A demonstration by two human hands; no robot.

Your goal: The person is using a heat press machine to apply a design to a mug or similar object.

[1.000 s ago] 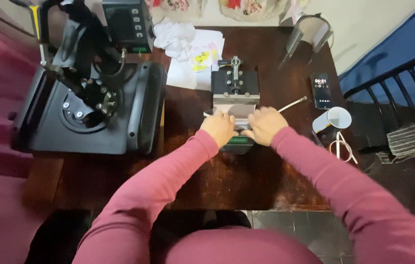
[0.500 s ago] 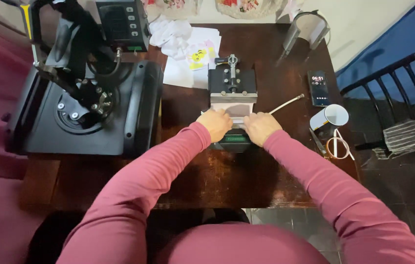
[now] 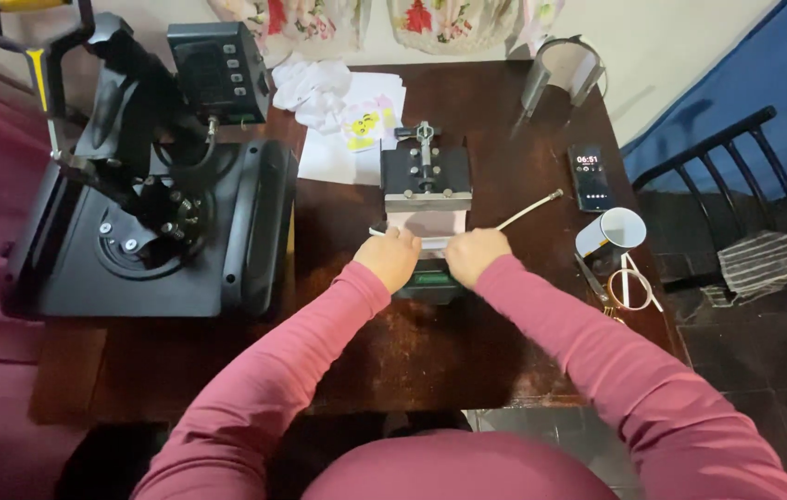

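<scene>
A small black mug press point(image 3: 427, 181) stands in the middle of the dark wooden table point(image 3: 467, 352). A pale sheet point(image 3: 427, 225) lies wrapped at its front. My left hand point(image 3: 390, 258) and my right hand point(image 3: 474, 254) sit side by side at the press's near end, fingers curled down on the sheet's near edge. A green-fronted base shows just below the hands. A thin white lever rod point(image 3: 528, 210) sticks out to the right of the press. Whether either hand grips the sheet is hidden by the knuckles.
A large black heat press point(image 3: 148, 218) with a control box fills the table's left side. White papers point(image 3: 342, 116) lie behind. A phone point(image 3: 588, 176), white mug point(image 3: 609, 233), scissors point(image 3: 620, 287) and a grey curved mug sleeve point(image 3: 562, 69) stand at right. A black chair point(image 3: 727, 176) is beside the table.
Both hands stay at the front of the mug press, barely shifted. The view has moved slightly.
</scene>
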